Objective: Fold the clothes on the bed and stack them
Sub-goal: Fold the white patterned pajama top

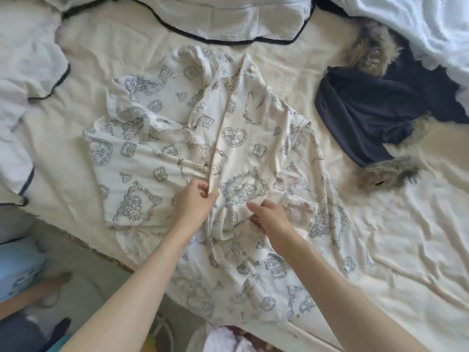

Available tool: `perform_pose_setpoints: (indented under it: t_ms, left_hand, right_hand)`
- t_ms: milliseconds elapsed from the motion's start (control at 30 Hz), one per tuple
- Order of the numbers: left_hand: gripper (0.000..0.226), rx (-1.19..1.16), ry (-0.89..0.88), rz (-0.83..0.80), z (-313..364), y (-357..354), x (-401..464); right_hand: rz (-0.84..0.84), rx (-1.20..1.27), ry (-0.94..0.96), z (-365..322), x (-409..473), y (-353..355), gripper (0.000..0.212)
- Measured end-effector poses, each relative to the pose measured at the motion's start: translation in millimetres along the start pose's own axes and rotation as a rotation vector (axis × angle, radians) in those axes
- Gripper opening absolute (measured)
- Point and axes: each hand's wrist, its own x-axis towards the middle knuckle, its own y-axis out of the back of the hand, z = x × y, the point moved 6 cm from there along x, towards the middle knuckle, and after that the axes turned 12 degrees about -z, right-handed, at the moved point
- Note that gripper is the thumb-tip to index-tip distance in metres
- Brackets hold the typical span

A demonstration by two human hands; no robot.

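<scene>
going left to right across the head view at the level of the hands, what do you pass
blue-edged white bedding → left hand, pinching the printed garment → right hand, gripping the same garment → fur cuff of the dark garment → bare bedsheet

Cream cotton-like garment with grey-blue printed drawings [236, 158]: thin, matt, creased. Dark navy knit garment [363, 107]: soft, matt, with shaggy brown fur trim [385, 174]. Off-white woven bedsheet [406, 250]: matt, wrinkled
</scene>
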Motion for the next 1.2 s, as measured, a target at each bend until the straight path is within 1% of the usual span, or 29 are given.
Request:
perform_pose_setpoints:
  t_ms: [100, 167, 233, 300, 367, 400, 433, 500, 533, 600, 633, 700, 767, 833, 900, 933, 1000, 1033, 1133, 1200]
  left_hand:
    - [0.013, -0.023, 0.079, -0.039, -26, -21, -24]
    - [0.012, -0.042, 0.107, -0.005, -39, -28, -37]
    - [0.008, -0.118, 0.13, 0.047, -50, -28, -47]
    - [0.012, -0.154, 0.158, 0.025, -59, -31, -55]
    - [0.018, -0.14, 0.168, -0.072, -64, -41, -62]
    - [0.016, -0.146, 0.174, -0.117, -66, -46, -64]
    - [0.014, -0.161, 0.176, -0.142, -67, -50, -67]
    - [0.018, -0.206, 0.148, -0.135, -71, -54, -71]
    - [0.022, -0.247, 0.128, -0.121, -73, -55, -74]
    - [0.025, -0.363, 0.095, -0.095, -80, -54, -80]
    - [0.024, -0.408, 0.074, -0.082, -82, -51, -82]
    - [0.022, -0.466, 0.017, -0.05, -87, -43, -88]
    - [0.019, -0.524, -0.041, -0.052, -90, -34, -92]
    - [0.02, -0.56, -0.072, -0.088, -94, -28, -95]
    - [0.019, -0.502, -0.087, -0.08, -99, -21, -96]
    - [0.015, -0.459, -0.095, -0.05, -102, -16, -96]
    - [0.007, -0.409, -0.127, 0.018, -106, -6, -96]
    - [0.006, -0.396, -0.147, 0.043, -108, -2, -97]
    - [0.006, -0.365, -0.195, 0.085, -117, 6, -99]
    - [0.004, -0.304, -0.182, 0.07, -129, 5, -100]
  right_hand:
    - [-0.003, -0.415, 0.111, 3, -6, -15, 0.02]
    - [-0.025, -0.616, 0.151, 6, -12, -23, 0.028]
    - [-0.061, -0.749, 0.122, 12, -17, -28, 0.035]
    - [-0.107, -0.854, 0.057, 20, -21, -30, 0.037]
    - [-0.139, -0.827, 0.001, 28, -24, -32, 0.028]
    - [-0.14, -0.765, -0.015, 33, -26, -33, 0.025]
    - [-0.132, -0.684, -0.024, 36, -29, -34, 0.027]
    - [-0.115, -0.51, -0.04, 46, -35, -37, 0.035]
    - [-0.104, -0.435, -0.037, 50, -39, -39, 0.035]
    - [-0.067, -0.328, -0.02, 57, -44, -43, 0.027]
    - [-0.042, -0.285, -0.007, 59, -47, -45, 0.031]
    - [-0.019, -0.213, 0.022, 63, -52, -48, 0.049]
    - [-0.014, -0.157, 0.054, 68, -57, -54, 0.059]
    - [-0.024, 0.004, 0.059, 79, -58, -61, 0.058]
    - [-0.043, 0.219, 0.044, 87, -58, -69, 0.057]
    - [-0.024, 0.261, 0.042, 90, -58, -69, 0.05]
    - [0.02, 0.213, 0.06, 92, -62, -69, 0.026]
    - [0.034, 0.168, 0.071, 93, -65, -69, 0.021]
    - [0.066, 0.009, 0.078, 100, -65, -70, 0.021]
    - [0.051, -0.089, 0.044, 105, -63, -73, 0.018]
